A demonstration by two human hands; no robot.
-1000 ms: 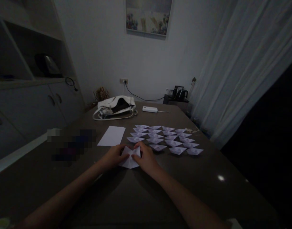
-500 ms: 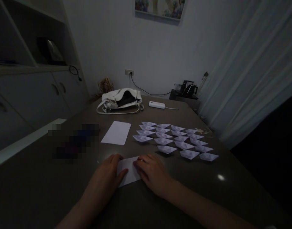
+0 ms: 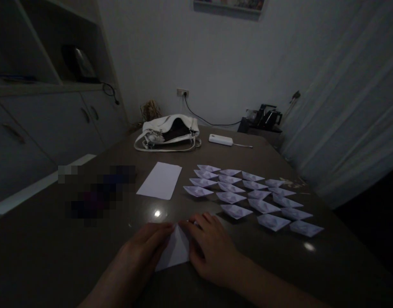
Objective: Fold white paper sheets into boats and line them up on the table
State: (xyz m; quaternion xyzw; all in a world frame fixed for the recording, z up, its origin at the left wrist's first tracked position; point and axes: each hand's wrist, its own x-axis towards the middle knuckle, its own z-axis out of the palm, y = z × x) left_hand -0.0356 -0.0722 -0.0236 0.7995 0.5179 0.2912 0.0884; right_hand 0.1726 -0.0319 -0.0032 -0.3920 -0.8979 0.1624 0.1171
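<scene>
Between my hands, at the near part of the table, lies a partly folded sheet of white paper (image 3: 175, 252) that comes to a peak at its far side. My left hand (image 3: 143, 248) is closed on its left side, fingertips at the peak. On the other side my right hand (image 3: 211, 248) grips the paper, fingers bent and pressing near the same peak. Part of the paper is hidden under the fingers. Several folded paper boats (image 3: 236, 211) stand in rows beyond my right hand. Flat white paper (image 3: 160, 180) rests beyond my left hand.
A white handbag (image 3: 170, 132) sits open at the table's far end, beside a white power bank (image 3: 220, 140) with a short cable. A blurred-out patch (image 3: 103, 188) covers something on the left. Black kettles (image 3: 270, 117) stand past the far right corner.
The paper between my hands has gone from a flat rectangle to a shape with a peak, its corners folded in. Both hands have drawn closer together. The view has shifted slightly.
</scene>
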